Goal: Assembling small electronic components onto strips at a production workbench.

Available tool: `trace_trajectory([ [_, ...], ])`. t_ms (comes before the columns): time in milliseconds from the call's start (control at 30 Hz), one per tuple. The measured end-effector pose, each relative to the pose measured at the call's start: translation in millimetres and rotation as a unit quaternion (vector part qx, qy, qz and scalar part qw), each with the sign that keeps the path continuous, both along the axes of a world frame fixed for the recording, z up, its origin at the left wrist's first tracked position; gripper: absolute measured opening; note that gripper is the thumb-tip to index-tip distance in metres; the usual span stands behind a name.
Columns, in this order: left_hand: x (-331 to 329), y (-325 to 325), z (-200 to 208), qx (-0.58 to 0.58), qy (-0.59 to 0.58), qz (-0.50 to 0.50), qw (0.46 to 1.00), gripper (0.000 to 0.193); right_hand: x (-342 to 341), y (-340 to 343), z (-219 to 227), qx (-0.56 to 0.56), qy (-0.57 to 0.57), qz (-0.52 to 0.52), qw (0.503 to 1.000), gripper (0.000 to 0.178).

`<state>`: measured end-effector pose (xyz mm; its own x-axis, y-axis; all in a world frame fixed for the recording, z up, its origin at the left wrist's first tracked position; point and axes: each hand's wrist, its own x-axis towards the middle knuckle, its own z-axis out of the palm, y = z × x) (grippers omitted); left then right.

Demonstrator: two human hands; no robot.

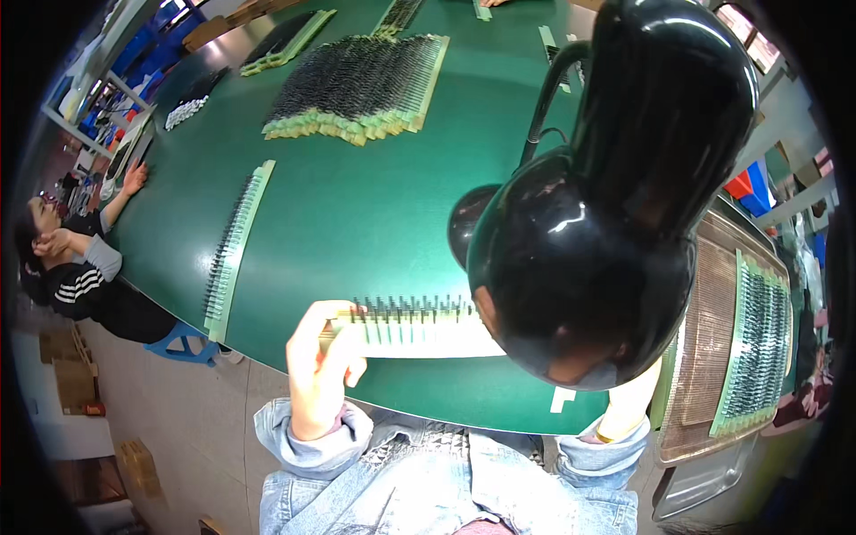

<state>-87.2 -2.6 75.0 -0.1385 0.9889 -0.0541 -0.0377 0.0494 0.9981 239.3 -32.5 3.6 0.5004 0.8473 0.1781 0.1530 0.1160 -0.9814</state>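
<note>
My left hand (321, 366) pinches the left end of a long pale strip (419, 339) with a row of dark upright pins along its far edge. The strip lies level just above the near table edge, and its right part passes behind a large glossy black rounded device (580, 241). That device also covers my right hand; only the wrist and forearm (631, 406) show below it, so its fingers are hidden. Left of my left hand, a similar pinned strip (236, 250) lies alone on the green table (357, 214).
A stack of pinned strips (357, 85) lies farther back, with more bundles (287, 43) beyond. At right, a brown mesh tray (704, 330) bears several strips (756, 343). A small white piece (562, 399) is near the front edge. Another person (76, 259) sits at the left.
</note>
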Motion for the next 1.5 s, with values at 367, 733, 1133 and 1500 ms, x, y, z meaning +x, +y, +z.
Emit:
trace_trajectory([
  [367, 8, 13, -14, 0.014, -0.155, -0.083, 0.984, 0.014, 13, -2, -5, 0.103, 0.500, 0.102, 0.854, 0.024],
  [733, 21, 27, -9, 0.053, -0.167, -0.101, 0.979, 0.040, 11, 0, 2, 0.118, 0.410, -0.006, 0.905, 0.029],
  [1133, 23, 29, -12, 0.047, -0.130, -0.101, 0.985, 0.044, 11, -1, -2, 0.128, 0.392, -0.020, 0.911, 0.037],
  [1500, 11, 38, -25, -0.008, -0.245, -0.055, 0.968, 0.044, -4, 2, 8, 0.088, 0.394, 0.039, 0.914, 0.040],
])
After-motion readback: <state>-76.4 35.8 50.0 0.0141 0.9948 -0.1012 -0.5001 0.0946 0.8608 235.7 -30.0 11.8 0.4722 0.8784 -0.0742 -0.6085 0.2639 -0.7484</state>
